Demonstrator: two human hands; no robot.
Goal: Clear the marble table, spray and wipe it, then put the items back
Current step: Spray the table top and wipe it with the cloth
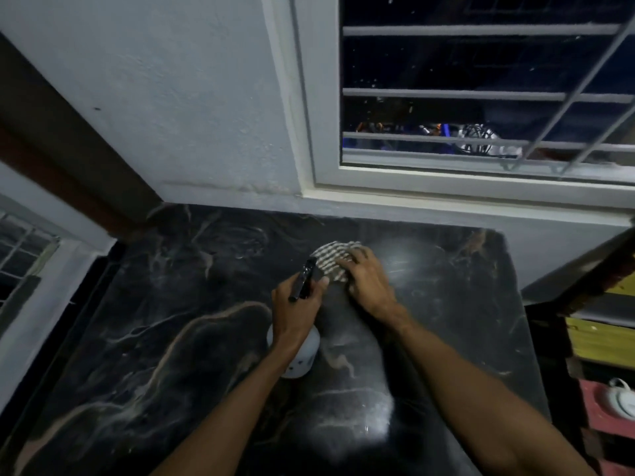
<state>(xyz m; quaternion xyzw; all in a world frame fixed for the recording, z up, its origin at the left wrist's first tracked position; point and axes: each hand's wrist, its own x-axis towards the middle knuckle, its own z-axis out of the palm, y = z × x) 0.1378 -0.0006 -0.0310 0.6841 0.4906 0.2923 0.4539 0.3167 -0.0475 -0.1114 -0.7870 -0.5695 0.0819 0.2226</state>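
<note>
Left hand (297, 305) grips spray bottle (300, 364), likely light, by its neck; right hand (367, 283) flat, pressing soft checked cloth (328, 260) just ahead.

No lettering, label, brand or number could be read anywhere in the frame. A few small dark marks near the base of the white spray bottle (303, 359), gripped in the left hand (297, 310), were too blurred to make out.
</note>
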